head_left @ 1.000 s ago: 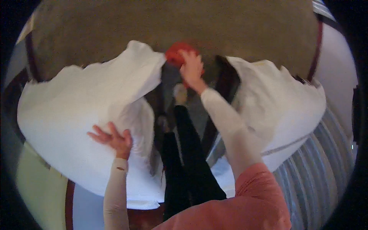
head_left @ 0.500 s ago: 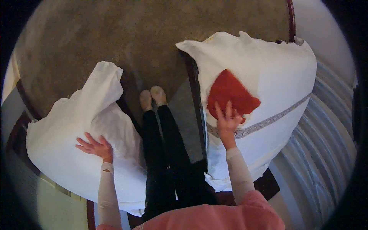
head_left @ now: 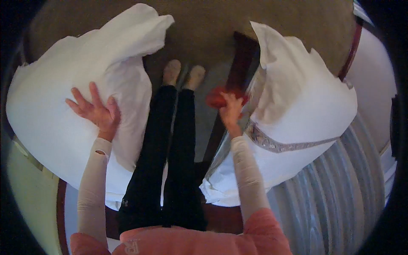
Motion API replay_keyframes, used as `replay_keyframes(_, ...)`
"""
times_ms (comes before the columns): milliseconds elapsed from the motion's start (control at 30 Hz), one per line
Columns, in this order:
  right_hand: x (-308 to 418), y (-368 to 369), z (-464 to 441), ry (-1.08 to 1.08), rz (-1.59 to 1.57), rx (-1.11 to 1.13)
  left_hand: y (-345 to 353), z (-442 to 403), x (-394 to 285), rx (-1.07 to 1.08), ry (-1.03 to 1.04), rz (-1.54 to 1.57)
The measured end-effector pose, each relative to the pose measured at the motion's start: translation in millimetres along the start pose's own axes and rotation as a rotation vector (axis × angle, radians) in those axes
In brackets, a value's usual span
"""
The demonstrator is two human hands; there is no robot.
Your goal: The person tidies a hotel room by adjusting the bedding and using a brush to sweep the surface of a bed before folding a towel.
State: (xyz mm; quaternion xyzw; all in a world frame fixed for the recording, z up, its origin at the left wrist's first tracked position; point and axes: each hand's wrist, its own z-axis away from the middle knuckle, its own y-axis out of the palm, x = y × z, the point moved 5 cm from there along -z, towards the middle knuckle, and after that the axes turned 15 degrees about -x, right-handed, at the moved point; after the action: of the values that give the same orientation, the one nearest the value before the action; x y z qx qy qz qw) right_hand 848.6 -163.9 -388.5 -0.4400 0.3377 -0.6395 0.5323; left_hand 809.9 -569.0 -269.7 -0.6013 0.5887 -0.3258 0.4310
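My right hand (head_left: 230,109) is closed on a red cloth (head_left: 217,98), which is bunched up and partly blurred. It hangs over the gap at the inner edge of the right white cover (head_left: 304,110), a sheet with a grey patterned band (head_left: 282,146) across it. On the left, my left hand (head_left: 97,111) rests with fingers spread on another white cover (head_left: 55,93), which is wrinkled near the inner side. What lies beneath the two covers is mostly hidden.
My legs in black trousers (head_left: 180,140) stretch between the two covered pieces, feet toward the brown floor (head_left: 208,21). A dark red wooden edge (head_left: 243,59) shows beside the right cover. Grey folded curtain fabric (head_left: 331,191) hangs at the right.
The red cloth was spread flat on the right cover under my right hand; now it is bunched and off to the left, past the edge. My left hand stays on its cover. The view has shifted.
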Motion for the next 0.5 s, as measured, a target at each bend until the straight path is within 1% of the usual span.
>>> replay_keyframes(67,23,43,38,0.049,-0.429,-0.071,3,4,10,-0.039,-0.012,0.003)
replay_keyframes(100,50,39,51,0.147,-0.632,0.009,4,7,12,-0.041,-0.022,0.016)
replay_keyframes(133,78,19,65,0.263,-0.824,0.091,3,10,11,-0.033,-0.03,0.043)
replay_keyframes(200,117,-38,82,0.158,-0.798,0.122,-1,9,7,-0.032,-0.041,0.015)
replay_keyframes(267,123,-99,99,0.089,-0.773,0.04,-2,6,4,-0.036,-0.035,0.02)
replay_keyframes(300,118,-128,112,0.068,-0.753,-0.011,0,10,6,-0.035,-0.045,0.026)
replay_keyframes(333,104,-156,125,0.095,-0.776,-0.052,-1,7,7,-0.041,-0.03,0.006)
replay_keyframes(400,52,-212,165,0.157,-0.769,-0.173,-4,5,1,-0.057,-0.008,-0.015)
replay_keyframes(433,24,-239,186,0.197,-0.711,-0.314,-5,5,-2,-0.061,0.006,-0.01)
replay_keyframes(467,-17,-261,210,0.285,-0.658,-0.362,-7,5,-2,-0.071,0.019,-0.012)
replay_keyframes(500,-57,-284,233,0.351,-0.669,-0.533,-7,7,-2,-0.065,0.023,-0.033)
